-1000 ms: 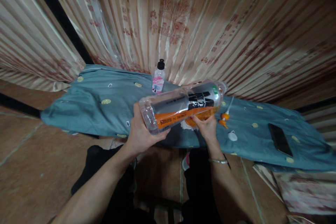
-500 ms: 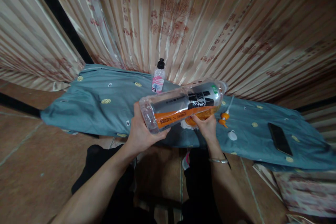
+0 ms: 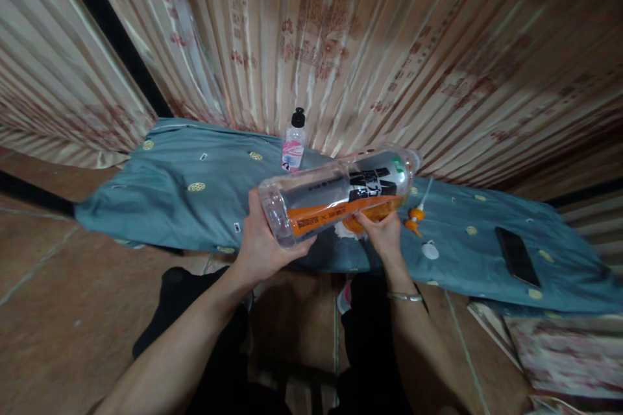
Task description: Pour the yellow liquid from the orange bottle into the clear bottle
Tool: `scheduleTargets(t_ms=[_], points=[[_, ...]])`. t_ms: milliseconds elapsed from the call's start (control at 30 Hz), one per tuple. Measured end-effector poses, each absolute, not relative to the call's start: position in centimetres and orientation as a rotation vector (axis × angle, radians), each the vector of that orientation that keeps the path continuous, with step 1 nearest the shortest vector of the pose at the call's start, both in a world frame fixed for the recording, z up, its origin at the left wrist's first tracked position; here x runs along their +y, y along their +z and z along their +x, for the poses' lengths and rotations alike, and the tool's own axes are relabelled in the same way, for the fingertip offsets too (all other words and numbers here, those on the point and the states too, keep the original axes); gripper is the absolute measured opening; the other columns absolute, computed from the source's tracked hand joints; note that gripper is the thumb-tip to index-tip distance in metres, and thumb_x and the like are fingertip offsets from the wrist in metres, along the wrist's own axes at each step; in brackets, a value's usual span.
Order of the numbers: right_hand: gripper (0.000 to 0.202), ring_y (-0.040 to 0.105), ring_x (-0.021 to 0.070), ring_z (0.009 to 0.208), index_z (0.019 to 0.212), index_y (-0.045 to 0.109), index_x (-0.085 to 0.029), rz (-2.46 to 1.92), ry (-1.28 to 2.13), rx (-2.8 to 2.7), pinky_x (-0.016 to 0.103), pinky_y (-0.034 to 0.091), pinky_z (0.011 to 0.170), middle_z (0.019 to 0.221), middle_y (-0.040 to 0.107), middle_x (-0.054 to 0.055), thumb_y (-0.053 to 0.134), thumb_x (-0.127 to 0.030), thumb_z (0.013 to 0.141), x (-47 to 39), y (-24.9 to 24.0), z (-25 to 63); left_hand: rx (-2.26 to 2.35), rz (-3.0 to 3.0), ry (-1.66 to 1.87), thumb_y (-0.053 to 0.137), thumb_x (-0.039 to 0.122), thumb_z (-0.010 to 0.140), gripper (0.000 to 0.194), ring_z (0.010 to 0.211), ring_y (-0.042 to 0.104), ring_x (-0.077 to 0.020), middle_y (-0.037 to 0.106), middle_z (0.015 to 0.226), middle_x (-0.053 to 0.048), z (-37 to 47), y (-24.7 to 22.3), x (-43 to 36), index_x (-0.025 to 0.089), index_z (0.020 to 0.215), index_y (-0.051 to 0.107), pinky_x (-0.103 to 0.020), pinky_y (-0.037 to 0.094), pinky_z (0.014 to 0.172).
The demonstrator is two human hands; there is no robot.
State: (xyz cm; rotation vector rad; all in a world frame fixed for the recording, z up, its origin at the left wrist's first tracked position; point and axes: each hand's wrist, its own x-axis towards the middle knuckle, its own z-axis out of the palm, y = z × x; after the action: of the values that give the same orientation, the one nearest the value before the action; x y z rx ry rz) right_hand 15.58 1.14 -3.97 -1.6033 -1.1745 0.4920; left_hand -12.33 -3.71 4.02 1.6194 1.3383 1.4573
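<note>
My left hand [image 3: 265, 243] is closed round the base of a large clear plastic bottle [image 3: 318, 191] with a silver, black and orange label. The bottle lies nearly level in the air, its neck pointing right. Under its neck end my right hand [image 3: 386, 233] grips an orange see-through container [image 3: 379, 209], mostly hidden by the bottle. Whether the bottle's mouth meets the container cannot be seen. An orange pump head [image 3: 415, 215] with a pale tube lies right of my right hand, near a white round disc [image 3: 430, 250]. Something white and ragged [image 3: 344, 231] shows below the bottle.
A small clear bottle [image 3: 293, 146] with a black cap and pink label stands at the back of the green cloth-covered bench [image 3: 170, 168]. A black phone [image 3: 517, 256] lies at the right. Behind hangs a pleated curtain [image 3: 321, 26]; a dark pole [image 3: 117, 32] slants at left.
</note>
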Motion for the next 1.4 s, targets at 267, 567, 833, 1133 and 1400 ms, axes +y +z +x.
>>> scheduleTargets(t_ms=[267, 567, 833, 1133, 1400], points=[[0.072, 0.076, 0.0374, 0.11, 0.113, 0.067, -0.017, -1.598, 0.487, -1.183, 0.051, 0.063, 0.095, 0.111, 0.081, 0.016, 0.09, -0.059, 0.059, 1.14, -4.07, 15.69, 1.33, 1.623, 1.453, 0.087, 0.053, 0.062, 0.073, 0.107, 0.075, -0.0318, 0.068, 0.117, -0.012, -12.32, 4.11, -3.71, 0.022, 0.118, 0.051, -0.052, 0.064, 0.096], [0.074, 0.078, 0.0366, 0.106, 0.114, 0.066, -0.017, -1.591, 0.495, -1.183, 0.051, 0.063, 0.095, 0.111, 0.081, 0.016, 0.09, -0.061, 0.06, 1.04, -3.86, 15.53, 1.317, 1.608, 1.438, 0.09, 0.05, 0.062, 0.077, 0.111, 0.076, -0.0333, 0.073, 0.114, -0.011, -12.38, 3.92, -3.76, 0.022, 0.122, 0.052, -0.051, 0.065, 0.095], [0.074, 0.076, 0.0383, 0.11, 0.113, 0.066, -0.016, -1.593, 0.51, -1.177, 0.051, 0.063, 0.095, 0.109, 0.081, 0.016, 0.09, -0.06, 0.059, 1.02, -3.69, 15.43, 1.316, 1.592, 1.439, 0.089, 0.049, 0.061, 0.074, 0.11, 0.076, -0.0327, 0.074, 0.111, -0.011, -12.3, 4.25, -3.8, 0.022, 0.119, 0.051, -0.052, 0.064, 0.096], [0.076, 0.076, 0.0392, 0.111, 0.113, 0.067, -0.016, -1.612, 0.501, -1.161, 0.054, 0.062, 0.097, 0.112, 0.08, 0.018, 0.091, -0.061, 0.057, 0.92, -3.54, 15.39, 1.339, 1.601, 1.428, 0.088, 0.049, 0.061, 0.07, 0.108, 0.076, -0.0343, 0.073, 0.111, -0.011, -12.17, 4.39, -3.83, 0.023, 0.114, 0.051, -0.053, 0.065, 0.093], [0.073, 0.077, 0.0378, 0.107, 0.111, 0.068, -0.017, -1.594, 0.48, -1.183, 0.05, 0.064, 0.092, 0.108, 0.081, 0.016, 0.09, -0.062, 0.059, 0.91, -3.74, 15.56, 1.344, 1.596, 1.453, 0.091, 0.047, 0.058, 0.075, 0.112, 0.075, -0.0325, 0.073, 0.111, -0.009, -12.2, 4.03, -3.72, 0.023, 0.118, 0.052, -0.051, 0.062, 0.098]])
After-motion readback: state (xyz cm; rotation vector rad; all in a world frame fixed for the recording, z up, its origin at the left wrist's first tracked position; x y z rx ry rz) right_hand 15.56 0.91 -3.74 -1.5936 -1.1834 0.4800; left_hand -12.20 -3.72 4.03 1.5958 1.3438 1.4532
